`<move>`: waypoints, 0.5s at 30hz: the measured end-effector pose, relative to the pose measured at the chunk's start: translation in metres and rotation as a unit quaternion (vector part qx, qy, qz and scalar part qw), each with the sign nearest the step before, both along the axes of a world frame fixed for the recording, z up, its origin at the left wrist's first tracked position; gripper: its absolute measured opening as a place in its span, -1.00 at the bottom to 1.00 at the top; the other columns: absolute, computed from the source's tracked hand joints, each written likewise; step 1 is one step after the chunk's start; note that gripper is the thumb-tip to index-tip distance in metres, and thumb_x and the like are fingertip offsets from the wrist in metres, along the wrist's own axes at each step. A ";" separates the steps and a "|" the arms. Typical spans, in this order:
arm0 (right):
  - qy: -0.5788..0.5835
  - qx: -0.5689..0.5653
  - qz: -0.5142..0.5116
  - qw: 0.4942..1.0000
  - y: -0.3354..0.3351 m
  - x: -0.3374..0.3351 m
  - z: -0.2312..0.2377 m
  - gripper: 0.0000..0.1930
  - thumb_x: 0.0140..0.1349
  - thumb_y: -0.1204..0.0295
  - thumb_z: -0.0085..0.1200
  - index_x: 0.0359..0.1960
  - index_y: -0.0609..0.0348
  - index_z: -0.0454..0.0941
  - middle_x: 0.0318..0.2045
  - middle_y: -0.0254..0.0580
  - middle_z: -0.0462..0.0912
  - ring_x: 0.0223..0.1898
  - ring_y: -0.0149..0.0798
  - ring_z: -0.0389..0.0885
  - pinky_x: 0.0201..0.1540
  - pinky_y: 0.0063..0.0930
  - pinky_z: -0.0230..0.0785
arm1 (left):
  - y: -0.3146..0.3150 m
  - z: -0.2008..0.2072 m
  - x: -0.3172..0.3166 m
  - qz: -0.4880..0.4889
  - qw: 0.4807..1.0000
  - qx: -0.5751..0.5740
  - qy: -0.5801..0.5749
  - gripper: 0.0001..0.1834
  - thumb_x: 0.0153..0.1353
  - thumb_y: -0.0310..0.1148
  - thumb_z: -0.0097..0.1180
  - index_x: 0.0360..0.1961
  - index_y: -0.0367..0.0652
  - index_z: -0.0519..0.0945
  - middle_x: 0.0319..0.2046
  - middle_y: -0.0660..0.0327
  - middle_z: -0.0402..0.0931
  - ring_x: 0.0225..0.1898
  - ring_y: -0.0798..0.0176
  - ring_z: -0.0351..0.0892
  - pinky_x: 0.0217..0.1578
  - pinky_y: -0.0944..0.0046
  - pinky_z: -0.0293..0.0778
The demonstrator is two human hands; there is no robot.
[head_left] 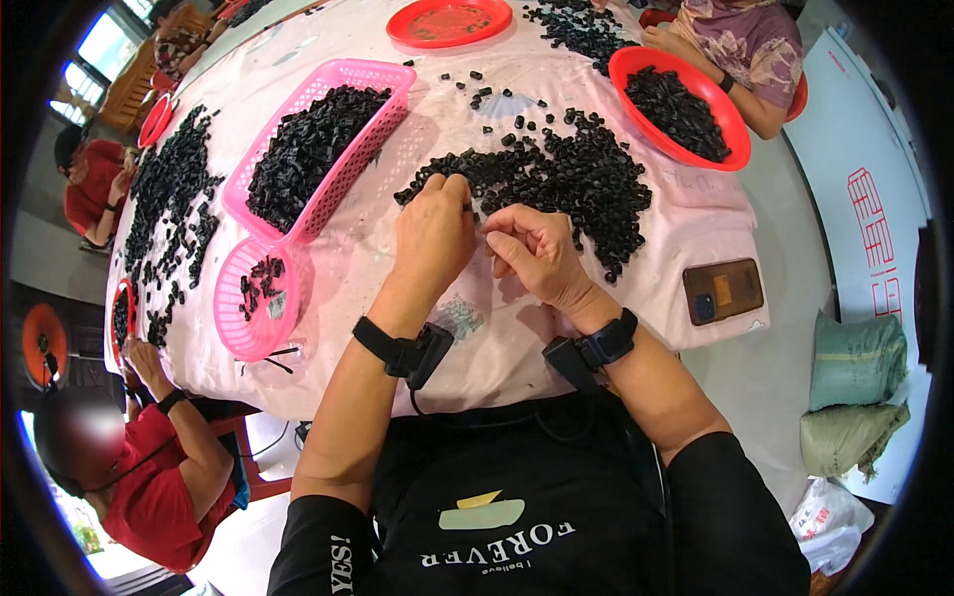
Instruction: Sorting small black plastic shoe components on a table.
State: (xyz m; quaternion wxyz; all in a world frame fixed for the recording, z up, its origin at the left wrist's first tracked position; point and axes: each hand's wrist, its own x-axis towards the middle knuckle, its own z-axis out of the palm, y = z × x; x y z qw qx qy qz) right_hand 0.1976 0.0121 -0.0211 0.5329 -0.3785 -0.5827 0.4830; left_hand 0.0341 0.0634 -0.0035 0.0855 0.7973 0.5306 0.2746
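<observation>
A pile of small black cylindrical plastic pieces (pixel 586 179) lies in front of me on a pink-white tablecloth. At its near edge my left hand (pixel 435 230) is closed, back upward, its fingertips pinched beside the loose pieces. Something small and dark shows at those fingertips, too hidden to name. Just to the right, my right hand (pixel 542 256) is turned partly palm-up, with thumb and fingers curled together. Whatever it pinches cannot be made out. The fingertips of both hands are close together, a small gap between them. Dark straps with small devices sit on both my wrists.
A pink rectangular basket (pixel 333 177) full of black pieces stands left, a round pink basket (pixel 231 323) nearer. Red trays (pixel 740 139) (pixel 452 40) sit farther out. A phone (pixel 723 291) lies right. Another black pile (pixel 169 189) spreads far left. Several people sit around the table.
</observation>
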 end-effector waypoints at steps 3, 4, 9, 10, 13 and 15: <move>-0.060 -0.008 -0.011 0.998 0.001 -0.004 0.000 -0.88 0.33 0.48 0.14 -0.26 0.31 0.62 -0.49 -0.26 0.67 -0.56 -0.53 0.61 -0.52 -0.59 0.48 | 0.001 -0.001 -0.007 -0.026 0.999 0.008 -0.040 -0.87 0.04 -0.55 0.19 -0.36 -0.20 0.52 -0.37 0.03 0.55 -0.33 -0.15 0.60 -0.33 -0.06 0.49; -0.085 -0.018 -0.034 0.996 0.001 -0.006 0.000 -0.88 0.32 0.49 0.14 -0.26 0.31 0.62 -0.50 -0.23 0.68 -0.56 -0.52 0.62 -0.52 -0.57 0.50 | 0.001 0.000 -0.010 -0.038 0.997 0.014 -0.073 -0.86 0.03 -0.58 0.18 -0.36 -0.21 0.52 -0.40 0.03 0.55 -0.37 -0.15 0.59 -0.35 -0.04 0.48; -0.059 0.005 -0.101 0.993 0.003 -0.009 -0.003 -0.88 0.27 0.53 0.18 -0.21 0.31 0.64 -0.44 -0.18 0.70 -0.50 -0.45 0.69 -0.47 -0.52 0.56 | -0.010 0.003 -0.027 -0.053 0.975 -0.065 -0.204 -0.86 0.05 -0.63 0.19 -0.34 -0.24 0.54 -0.51 0.16 0.54 -0.51 0.16 0.52 -0.44 0.20 0.42; -0.053 0.017 -0.123 0.991 0.004 -0.010 -0.003 -0.87 0.26 0.54 0.19 -0.18 0.31 0.64 -0.42 -0.17 0.71 -0.47 -0.42 0.71 -0.42 -0.52 0.58 | -0.014 0.003 -0.028 -0.060 0.961 -0.106 -0.250 -0.87 0.08 -0.63 0.21 -0.34 -0.25 0.55 -0.53 0.24 0.53 -0.53 0.32 0.48 -0.46 0.30 0.39; -0.109 0.099 -0.103 0.984 0.006 -0.009 -0.001 -0.80 0.23 0.54 0.24 -0.11 0.30 0.66 -0.37 -0.15 0.73 -0.41 -0.38 0.74 -0.32 -0.53 0.60 | -0.023 0.005 -0.030 -0.048 0.928 -0.202 -0.309 -0.92 0.17 -0.60 0.20 -0.33 -0.24 0.56 -0.53 0.38 0.49 -0.48 0.54 0.41 -0.45 0.43 0.34; -0.111 0.090 -0.083 0.986 0.006 -0.009 -0.004 -0.78 0.23 0.54 0.25 -0.09 0.29 0.66 -0.36 -0.15 0.73 -0.39 -0.38 0.74 -0.29 -0.53 0.60 | -0.028 0.002 -0.027 -0.061 0.914 -0.209 -0.342 -0.94 0.20 -0.61 0.18 -0.33 -0.23 0.56 -0.52 0.40 0.48 -0.47 0.57 0.40 -0.44 0.46 0.34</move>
